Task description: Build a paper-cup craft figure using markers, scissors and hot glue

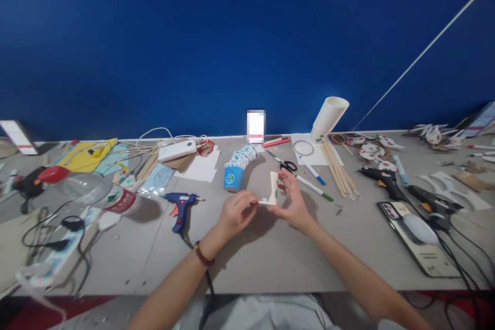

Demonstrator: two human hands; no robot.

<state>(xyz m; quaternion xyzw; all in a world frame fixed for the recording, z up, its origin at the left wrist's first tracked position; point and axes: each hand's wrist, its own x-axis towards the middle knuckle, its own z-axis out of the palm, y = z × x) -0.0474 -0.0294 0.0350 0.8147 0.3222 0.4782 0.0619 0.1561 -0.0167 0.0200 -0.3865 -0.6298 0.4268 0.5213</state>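
A small white paper cup (273, 187) lies on its side between my two hands, just above the grey table (270, 258). My right hand (294, 202) grips the cup from the right. My left hand (236, 212) pinches a thin white strip at the cup's lower left edge. A blue glue gun (181, 205) stands on the table left of my left hand. A leaning stack of blue patterned cups (237, 165) sits just behind my hands.
Scissors (284, 163), markers (315, 186) and wooden sticks (339, 171) lie behind my right hand. A tall white cup stack (328, 117) leans at the back. A black glue gun (381, 177) and phone (419, 240) lie right; a water bottle (104, 193) and power strip (54, 263) left.
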